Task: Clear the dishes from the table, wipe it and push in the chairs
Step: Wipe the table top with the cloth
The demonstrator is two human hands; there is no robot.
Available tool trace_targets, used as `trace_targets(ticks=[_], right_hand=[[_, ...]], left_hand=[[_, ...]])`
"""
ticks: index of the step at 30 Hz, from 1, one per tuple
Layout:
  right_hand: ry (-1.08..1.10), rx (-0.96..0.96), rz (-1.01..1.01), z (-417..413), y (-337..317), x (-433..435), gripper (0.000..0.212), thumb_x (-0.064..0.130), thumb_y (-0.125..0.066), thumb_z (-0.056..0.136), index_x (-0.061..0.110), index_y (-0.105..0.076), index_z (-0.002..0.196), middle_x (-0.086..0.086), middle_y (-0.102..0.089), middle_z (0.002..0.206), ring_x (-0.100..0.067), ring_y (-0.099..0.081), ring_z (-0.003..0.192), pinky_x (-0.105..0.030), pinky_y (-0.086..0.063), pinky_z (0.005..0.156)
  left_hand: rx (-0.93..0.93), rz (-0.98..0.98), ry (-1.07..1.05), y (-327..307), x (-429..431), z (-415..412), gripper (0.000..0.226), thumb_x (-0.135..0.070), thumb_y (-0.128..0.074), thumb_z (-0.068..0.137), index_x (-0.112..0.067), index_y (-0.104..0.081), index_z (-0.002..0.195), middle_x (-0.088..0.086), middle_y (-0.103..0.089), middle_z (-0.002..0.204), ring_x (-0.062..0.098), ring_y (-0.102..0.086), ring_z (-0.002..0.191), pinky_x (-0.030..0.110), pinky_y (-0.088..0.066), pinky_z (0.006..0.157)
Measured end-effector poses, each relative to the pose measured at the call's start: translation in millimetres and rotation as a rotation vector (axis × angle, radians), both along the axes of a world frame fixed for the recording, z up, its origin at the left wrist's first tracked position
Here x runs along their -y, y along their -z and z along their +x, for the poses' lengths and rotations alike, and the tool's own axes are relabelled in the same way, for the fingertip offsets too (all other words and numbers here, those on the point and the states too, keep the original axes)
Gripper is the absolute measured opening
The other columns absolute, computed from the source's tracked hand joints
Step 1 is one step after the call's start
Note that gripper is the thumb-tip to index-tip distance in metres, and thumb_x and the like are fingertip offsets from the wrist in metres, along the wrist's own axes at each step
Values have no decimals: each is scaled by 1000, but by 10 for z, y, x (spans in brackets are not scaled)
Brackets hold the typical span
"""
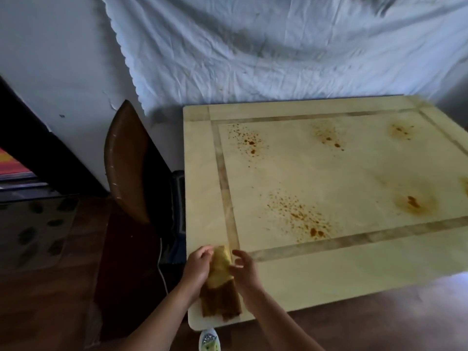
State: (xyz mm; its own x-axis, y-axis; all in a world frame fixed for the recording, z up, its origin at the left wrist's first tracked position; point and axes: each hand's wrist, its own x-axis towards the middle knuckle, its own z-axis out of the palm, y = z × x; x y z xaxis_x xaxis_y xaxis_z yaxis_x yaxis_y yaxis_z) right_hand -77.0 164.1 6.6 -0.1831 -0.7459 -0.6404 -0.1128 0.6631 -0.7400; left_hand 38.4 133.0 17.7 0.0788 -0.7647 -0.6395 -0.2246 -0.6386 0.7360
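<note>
A pale wooden table with darker inlay strips fills the right half of the view. Orange-brown splatter stains dot its top in several patches. At the near left corner I hold a yellow and brown cloth between both hands. My left hand grips its left side. Fingers of my right hand pinch its right edge. The lower brown part of the cloth hangs down onto the table corner. No dishes show on the table.
A brown wooden chair stands at the table's left end, its back against the wall. A white sheet hangs behind the table. A white cable runs down by the chair. A small white bottle top pokes up at the bottom edge.
</note>
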Motion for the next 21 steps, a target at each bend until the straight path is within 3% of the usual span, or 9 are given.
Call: trace_targets(ticks=[3, 5, 7, 11, 14, 17, 21], right_hand=[[-185, -383, 26, 259, 103, 179, 41, 16, -50, 92, 29, -51, 131, -2, -58, 123, -19, -58, 109, -29, -50, 90], [-238, -533, 33, 357, 67, 214, 43, 16, -39, 95, 32, -45, 134, -1, -51, 130, -20, -51, 120, -28, -44, 95], [-232, -534, 35, 388, 60, 263, 42, 14, -37, 94, 34, -45, 131, 0, -57, 122, -18, -56, 112, -27, -46, 86], [-167, -404, -91, 286, 47, 661, 32, 8, -43, 91, 33, -58, 103, 8, -65, 86, -12, -63, 78, -24, -54, 65], [-115, -310, -265, 193, -51, 1159, 32, 6, -51, 92, 37, -58, 86, 4, -69, 87, -14, -67, 76, -31, -60, 62], [-101, -302, -381, 109, -196, 1752, 31, 3, -51, 90, 33, -57, 90, 0, -66, 89, -16, -67, 78, -23, -57, 57], [-75, -257, -451, 4, -359, 2555, 36, -4, -46, 88, 28, -56, 100, -1, -62, 91, -18, -64, 80, -25, -57, 58]], left_hand=[[19, 28, 20, 87, 156, 65, 29, -19, -37, 99, -19, -63, 110, 4, -64, 111, 18, -59, 102, 29, -47, 85], [14, 75, 37, 113, 255, 109, 31, -19, -36, 100, -17, -64, 112, 3, -63, 111, 19, -59, 103, 31, -48, 89], [-16, 113, 44, 126, 370, 140, 31, -20, -36, 100, -17, -63, 112, 3, -63, 113, 20, -60, 103, 34, -50, 91], [-76, 70, -4, -10, 767, 129, 29, -19, -36, 100, -16, -63, 108, 2, -67, 107, 20, -65, 97, 33, -51, 80], [-102, -49, -67, -128, 1189, 114, 29, -19, -38, 100, -13, -64, 112, 4, -68, 105, 20, -65, 96, 33, -52, 82], [-136, -189, -83, -269, 1621, 115, 29, -18, -37, 101, -18, -60, 118, -1, -64, 112, 14, -61, 102, 23, -49, 78], [-68, -341, -54, -343, 2213, 161, 35, -22, -35, 101, -23, -48, 134, -6, -52, 132, 13, -46, 125, 28, -38, 102]])
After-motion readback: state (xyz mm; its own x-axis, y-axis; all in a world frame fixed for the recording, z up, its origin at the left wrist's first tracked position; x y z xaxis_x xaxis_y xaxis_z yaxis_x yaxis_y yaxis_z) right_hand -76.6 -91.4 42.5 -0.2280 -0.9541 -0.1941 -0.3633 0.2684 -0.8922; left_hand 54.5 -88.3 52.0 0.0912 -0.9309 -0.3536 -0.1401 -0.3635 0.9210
